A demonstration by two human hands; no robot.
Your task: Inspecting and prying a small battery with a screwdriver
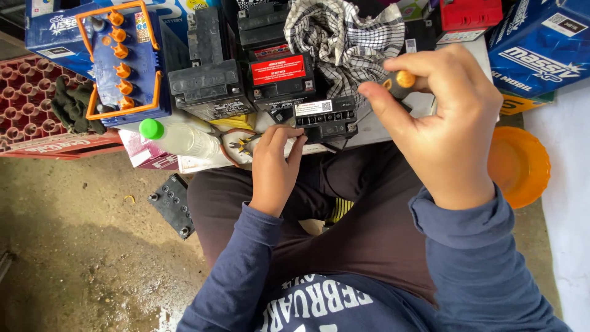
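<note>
A small black battery (327, 118) with a white label sits on a low white surface (375, 126) in front of my knees. My left hand (273, 163) rests its fingertips against the battery's left side. My right hand (442, 117) is raised above and to the right of it, closed around a black screwdriver handle with an orange end (401, 81). The screwdriver's shaft is hidden behind the hand and the battery. I sit with dark trousers and a blue long-sleeved top.
Several black batteries (209, 86) stand behind, one with a red label (279, 71). A blue battery with orange caps (126, 67), a checked cloth (344, 37), a green-capped bottle (178, 138), pliers (241, 146), an orange bowl (519, 166), a red crate (27, 98) and blue boxes (541, 43) surround them.
</note>
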